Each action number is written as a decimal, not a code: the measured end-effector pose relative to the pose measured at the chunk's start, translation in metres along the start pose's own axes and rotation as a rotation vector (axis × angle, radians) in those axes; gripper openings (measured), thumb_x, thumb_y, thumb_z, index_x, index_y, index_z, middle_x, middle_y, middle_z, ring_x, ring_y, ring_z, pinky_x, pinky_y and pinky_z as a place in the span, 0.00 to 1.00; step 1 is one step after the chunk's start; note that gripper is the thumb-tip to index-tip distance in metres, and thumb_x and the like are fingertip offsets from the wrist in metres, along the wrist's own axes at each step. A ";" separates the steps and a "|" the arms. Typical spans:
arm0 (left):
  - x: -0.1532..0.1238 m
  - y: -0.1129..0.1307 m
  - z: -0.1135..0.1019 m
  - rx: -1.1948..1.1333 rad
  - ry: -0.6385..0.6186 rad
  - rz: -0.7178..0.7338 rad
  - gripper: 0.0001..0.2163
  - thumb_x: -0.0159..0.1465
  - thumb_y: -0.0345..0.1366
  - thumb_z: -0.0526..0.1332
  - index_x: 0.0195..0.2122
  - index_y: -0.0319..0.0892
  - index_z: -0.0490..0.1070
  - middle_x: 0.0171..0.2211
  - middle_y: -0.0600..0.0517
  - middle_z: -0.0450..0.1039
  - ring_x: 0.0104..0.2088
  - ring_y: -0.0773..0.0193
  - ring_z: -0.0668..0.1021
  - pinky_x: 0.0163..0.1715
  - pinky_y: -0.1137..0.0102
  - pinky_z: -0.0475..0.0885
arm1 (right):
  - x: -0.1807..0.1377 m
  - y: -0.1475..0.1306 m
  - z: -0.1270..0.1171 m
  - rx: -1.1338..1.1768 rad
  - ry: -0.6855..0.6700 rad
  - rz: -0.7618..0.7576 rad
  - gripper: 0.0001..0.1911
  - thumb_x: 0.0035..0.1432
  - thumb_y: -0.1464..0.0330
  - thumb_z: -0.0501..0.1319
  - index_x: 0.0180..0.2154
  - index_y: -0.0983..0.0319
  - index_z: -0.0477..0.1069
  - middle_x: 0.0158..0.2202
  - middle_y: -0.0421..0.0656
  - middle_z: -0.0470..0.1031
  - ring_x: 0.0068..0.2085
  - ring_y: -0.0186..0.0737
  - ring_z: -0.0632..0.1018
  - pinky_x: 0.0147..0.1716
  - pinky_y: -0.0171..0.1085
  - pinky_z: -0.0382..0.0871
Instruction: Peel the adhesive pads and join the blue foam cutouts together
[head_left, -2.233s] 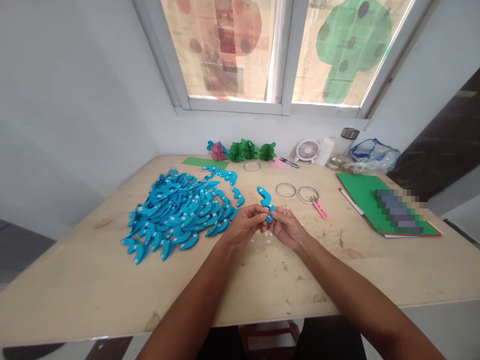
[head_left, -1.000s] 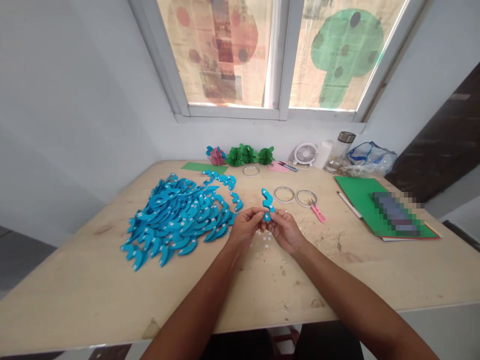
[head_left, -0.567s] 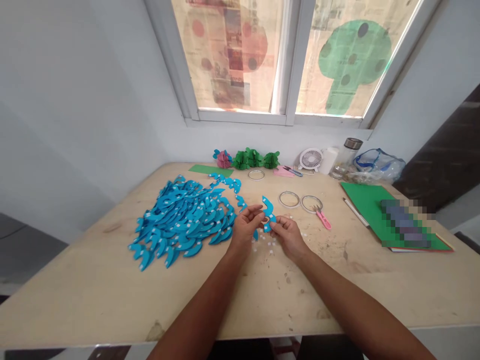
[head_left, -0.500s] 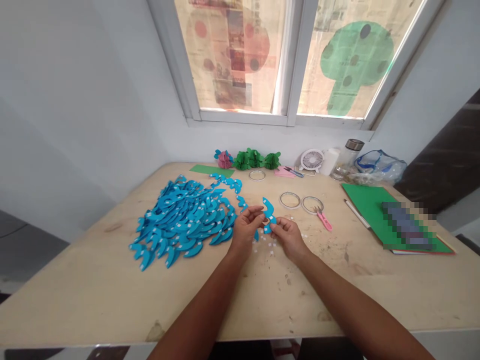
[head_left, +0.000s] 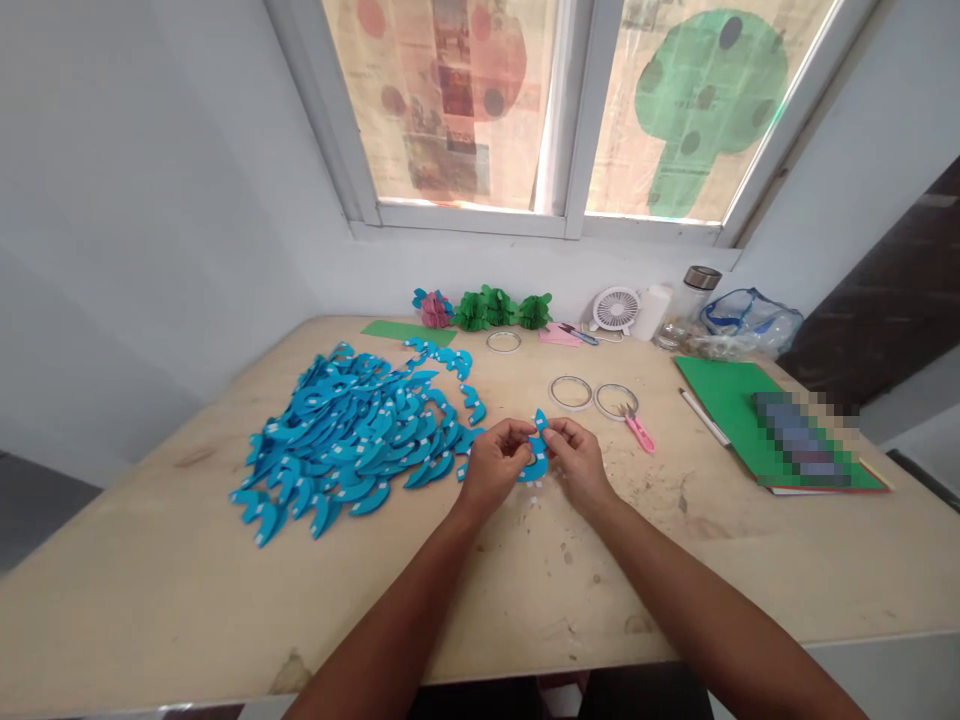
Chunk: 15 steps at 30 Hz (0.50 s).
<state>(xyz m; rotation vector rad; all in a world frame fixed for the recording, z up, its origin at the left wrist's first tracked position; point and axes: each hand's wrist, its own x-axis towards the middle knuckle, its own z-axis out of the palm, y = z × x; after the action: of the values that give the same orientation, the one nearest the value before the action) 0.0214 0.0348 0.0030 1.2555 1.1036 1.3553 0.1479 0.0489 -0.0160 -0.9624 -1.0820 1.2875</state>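
At the centre of the frame the left hand (head_left: pixel 491 465) and right hand (head_left: pixel 581 462) are drawn close together, both pinched by thumb and fingertips on one blue cutout (head_left: pixel 537 458), held just above the table (head_left: pixel 525 590). The cutout is a small curved, crescent-like piece with a pointed tip showing between the two hands; its lower part is hidden by the fingers. It looks like thin foam or card, so it is probably very light, a little bendy and easy to crease if squeezed across the curve. A grip on the flat faces near the wider end seems safest, with the thin tip left free. Pieces in the pile (head_left: pixel 352 435), left of centre, carry small white squares, perhaps sticky pads; whether the held one has them cannot be told, but fingers would best stay off any such patch. Right of the hands lie two tape rings (head_left: pixel 570 391) and pink snips (head_left: pixel 641 432).
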 end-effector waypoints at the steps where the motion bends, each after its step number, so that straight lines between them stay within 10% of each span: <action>1: -0.001 0.001 0.000 0.042 0.001 0.023 0.08 0.48 0.26 0.60 0.30 0.40 0.73 0.22 0.55 0.72 0.22 0.67 0.73 0.23 0.73 0.67 | 0.000 0.000 0.000 0.002 0.013 0.008 0.10 0.46 0.62 0.65 0.28 0.61 0.72 0.21 0.37 0.70 0.22 0.33 0.67 0.23 0.33 0.59; 15: -0.006 0.000 -0.002 0.359 0.136 0.378 0.05 0.55 0.33 0.61 0.31 0.47 0.76 0.31 0.48 0.75 0.36 0.55 0.73 0.42 0.64 0.64 | -0.002 0.006 -0.002 -0.210 -0.076 -0.089 0.09 0.49 0.62 0.62 0.28 0.61 0.71 0.23 0.39 0.71 0.24 0.35 0.69 0.24 0.34 0.62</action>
<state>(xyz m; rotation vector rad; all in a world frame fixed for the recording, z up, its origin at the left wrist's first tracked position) 0.0197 0.0292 0.0021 1.7203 1.2896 1.5864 0.1484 0.0476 -0.0220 -1.0157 -1.3245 1.1619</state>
